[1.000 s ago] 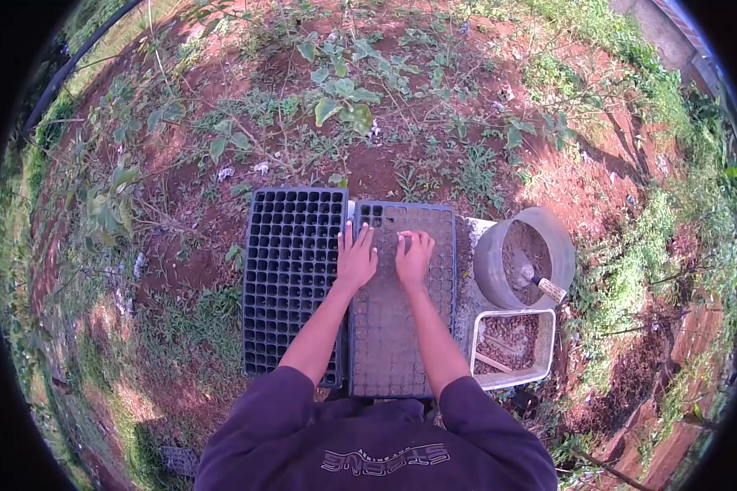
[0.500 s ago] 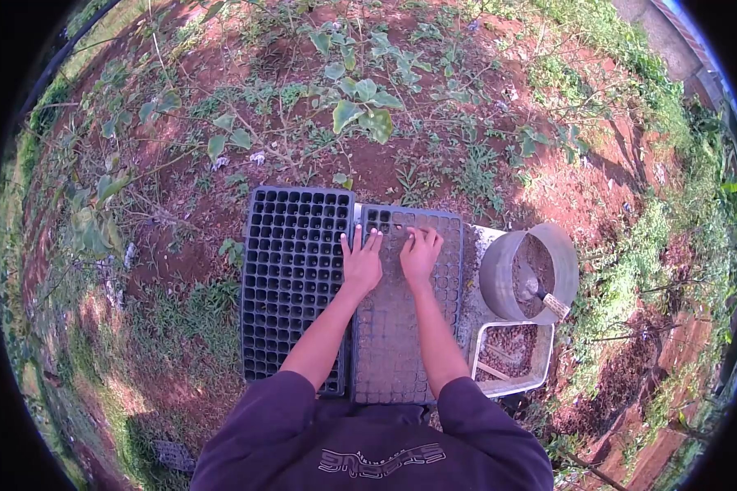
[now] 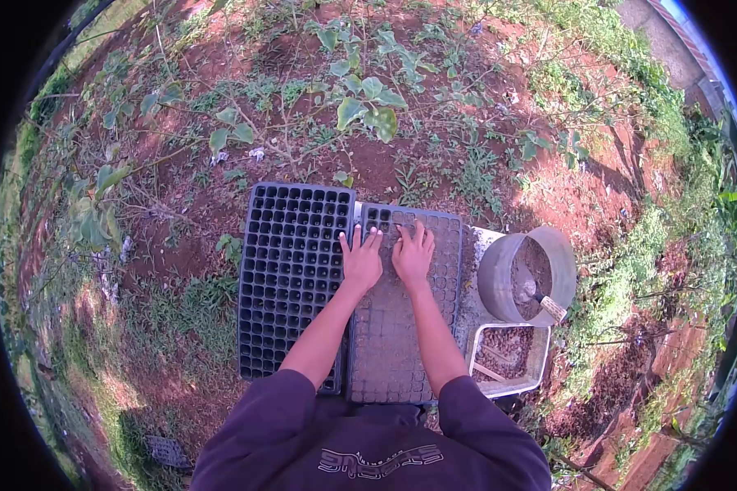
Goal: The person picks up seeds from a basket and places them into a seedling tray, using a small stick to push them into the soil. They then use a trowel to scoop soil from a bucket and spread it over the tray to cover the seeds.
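My left hand (image 3: pixel 361 260) lies flat with its fingers spread over the upper left part of a seedling tray filled with soil (image 3: pixel 393 344), by the seam with the other tray. My right hand (image 3: pixel 413 255) rests on the same tray just to the right, fingers apart and slightly bent, tips touching the soil near the top. Whether anything small is under those fingertips is hidden. A few cells at that tray's upper left corner look dark and unfilled. Left of it sits a black seedling tray (image 3: pixel 291 270) with bare cells.
Right of the trays stands a round grey container (image 3: pixel 495 278) of soil with a trowel (image 3: pixel 551 308) leaning in it. Below is a pale rectangular tub (image 3: pixel 540 360) holding brown pellet-like pieces and a stick (image 3: pixel 490 373). Leafy plants (image 3: pixel 373 102) grow beyond the trays.
My right hand has shifted slightly left, and its fingers have spread from a more bunched pose. My left hand stays in place.
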